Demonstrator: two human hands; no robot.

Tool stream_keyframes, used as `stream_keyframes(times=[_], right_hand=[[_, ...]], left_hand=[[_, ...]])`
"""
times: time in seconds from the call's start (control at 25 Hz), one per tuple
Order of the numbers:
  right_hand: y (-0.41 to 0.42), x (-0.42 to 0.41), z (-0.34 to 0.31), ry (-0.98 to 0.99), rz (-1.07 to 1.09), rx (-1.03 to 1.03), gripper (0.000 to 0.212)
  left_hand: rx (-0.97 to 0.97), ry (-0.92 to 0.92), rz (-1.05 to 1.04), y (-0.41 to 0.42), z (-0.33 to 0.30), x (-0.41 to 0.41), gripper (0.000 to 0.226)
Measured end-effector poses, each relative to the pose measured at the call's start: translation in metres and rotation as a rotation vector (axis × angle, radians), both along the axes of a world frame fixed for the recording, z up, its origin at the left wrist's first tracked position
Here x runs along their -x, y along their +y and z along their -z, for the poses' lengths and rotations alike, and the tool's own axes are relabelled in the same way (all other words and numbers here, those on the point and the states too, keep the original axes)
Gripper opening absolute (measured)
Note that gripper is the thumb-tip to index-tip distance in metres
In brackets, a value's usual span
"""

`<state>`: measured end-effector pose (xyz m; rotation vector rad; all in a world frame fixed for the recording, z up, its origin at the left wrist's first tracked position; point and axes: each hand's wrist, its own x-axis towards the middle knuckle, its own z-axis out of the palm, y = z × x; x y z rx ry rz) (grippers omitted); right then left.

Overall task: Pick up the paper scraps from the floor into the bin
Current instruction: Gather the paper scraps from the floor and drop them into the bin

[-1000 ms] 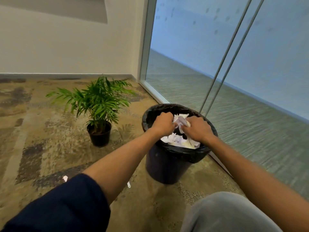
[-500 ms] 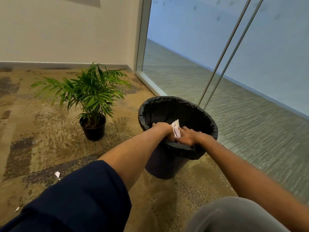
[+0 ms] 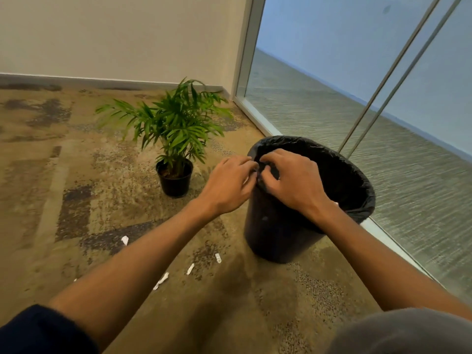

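Both hands meet at the bin's near-left rim: left hand (image 3: pixel 227 186) and right hand (image 3: pixel 293 182) curl their fingers, pinching the black liner (I can't see any paper held). I see the bin (image 3: pixel 281 233) on the floor by the glass wall (image 3: pixel 383 111); paper scraps (image 3: pixel 190 269) lie on the floor beside its left.

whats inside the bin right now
Only the black liner shows inside the bin, plus a white speck at its near rim by the right hand. That hand and the left hand sit at the rim, and the bottom is hidden.
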<state>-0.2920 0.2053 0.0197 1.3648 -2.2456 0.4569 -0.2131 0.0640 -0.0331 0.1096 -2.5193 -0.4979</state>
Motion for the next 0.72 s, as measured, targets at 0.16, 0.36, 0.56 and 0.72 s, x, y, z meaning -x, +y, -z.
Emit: stream_keyframes(times=[0.16, 0.36, 0.56, 0.72], right_hand=[[-0.037, -0.039, 0.037, 0.027, -0.228, -0.026, 0.023], [-0.064, -0.06, 0.122, -0.218, -0.244, -0.284, 0.03], [-0.057, -0.055, 0.217, -0.434, -0.036, -0.565, 0.029], [-0.045, -0.05, 0.249, -0.506, 0.08, -0.629, 0.022]], left_hand=[[-0.103, 0.007, -0.142, -0.034, 0.044, -0.077, 0.038], [-0.205, -0.304, -0.319, -0.069, 0.129, -0.165, 0.032], [-0.22, -0.581, -0.313, -0.078, 0.181, -0.196, 0.034], [-0.192, -0.717, -0.251, -0.079, 0.192, -0.185, 0.036]])
